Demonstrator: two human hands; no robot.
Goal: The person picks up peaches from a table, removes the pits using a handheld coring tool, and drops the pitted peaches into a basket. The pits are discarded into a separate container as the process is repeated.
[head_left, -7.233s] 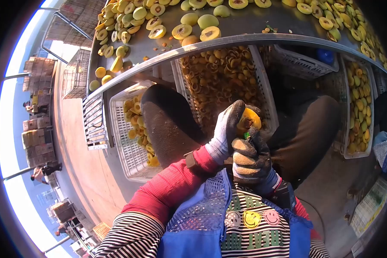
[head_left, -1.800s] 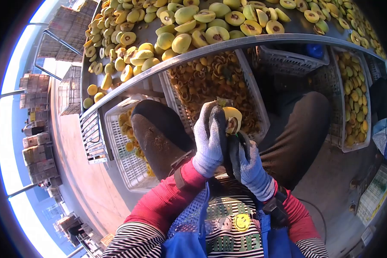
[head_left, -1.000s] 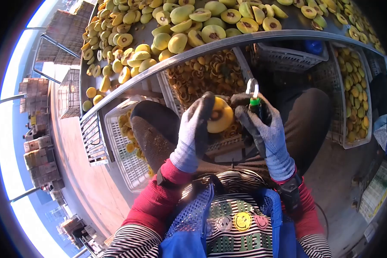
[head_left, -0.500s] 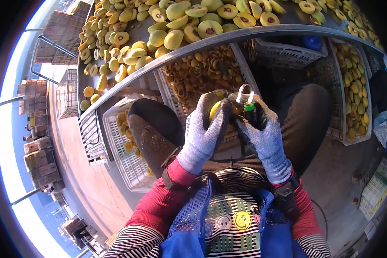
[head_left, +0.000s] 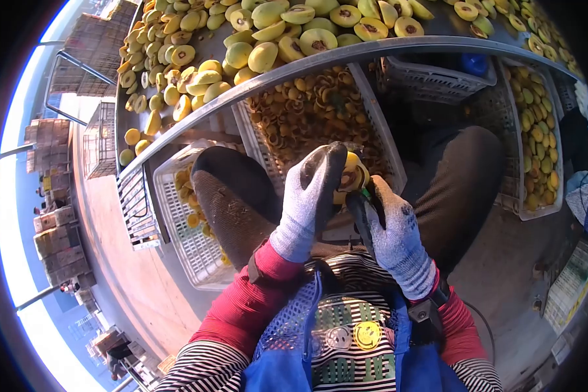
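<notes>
In its grey-white glove, my left hand (head_left: 312, 193) is closed around a halved yellow fruit (head_left: 350, 175), whose brown core faces right. My right hand (head_left: 389, 225), gloved too, grips a green-handled tool (head_left: 366, 194) against the fruit's lower right side. Most of the tool is hidden by the fingers and the fruit. Both hands are over my lap, just below a crate (head_left: 384, 145) full of brown-yellow scraps. Beyond the rail lie many halved fruits (head_left: 319, 40) on a metal table (head_left: 210, 47).
A curved metal rail (head_left: 294, 68) edges the table. White crates of fruit stand at left (head_left: 206, 261) and right (head_left: 555, 202). Another crate (head_left: 431, 81) holds something blue. A co-worker's gloved hand (head_left: 586, 104) shows at far right. Stacked crates (head_left: 62, 245) stand farther left.
The fruit's cut face has come into view. My right hand has tilted and lowered, and the tool's white loop no longer shows. A co-worker's glove has appeared more fully at far right.
</notes>
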